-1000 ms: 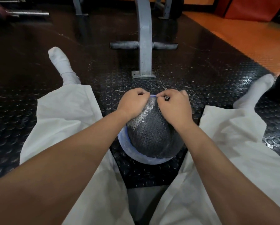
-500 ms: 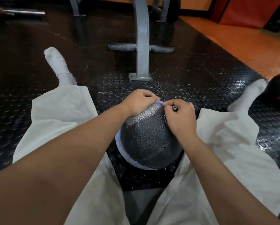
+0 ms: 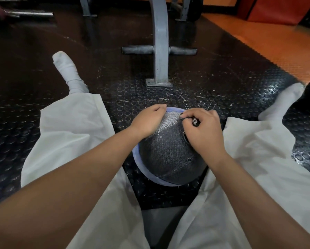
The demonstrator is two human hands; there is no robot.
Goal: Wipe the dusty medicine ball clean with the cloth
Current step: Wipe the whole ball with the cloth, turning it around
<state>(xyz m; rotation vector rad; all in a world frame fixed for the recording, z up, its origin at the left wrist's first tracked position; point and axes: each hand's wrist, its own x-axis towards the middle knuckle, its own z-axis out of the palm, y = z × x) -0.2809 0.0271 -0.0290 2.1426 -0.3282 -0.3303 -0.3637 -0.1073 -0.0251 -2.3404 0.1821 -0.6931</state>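
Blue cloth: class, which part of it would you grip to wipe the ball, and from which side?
Probably the blue cloth at its top edge, the strip showing over the far crest of the grey ball, reached from above, one of the hands each side: left hand and right hand curl there now. The rest hugs the ball's left and lower side, seemingly trapped beneath.

Floor: black studded rubber mat (image 3: 213,83), glossy, scuffed with pale dust.
Right side: orange floor (image 3: 276,38) bordering the mat.
Ahead: grey metal post (image 3: 160,42) on a bolted base plate (image 3: 158,85), dark pegs (image 3: 138,50) sticking out either side.
Far left: steel bar (image 3: 30,14).
Far right: red pad (image 3: 276,9).
Light: dim, reflecting off the studs.
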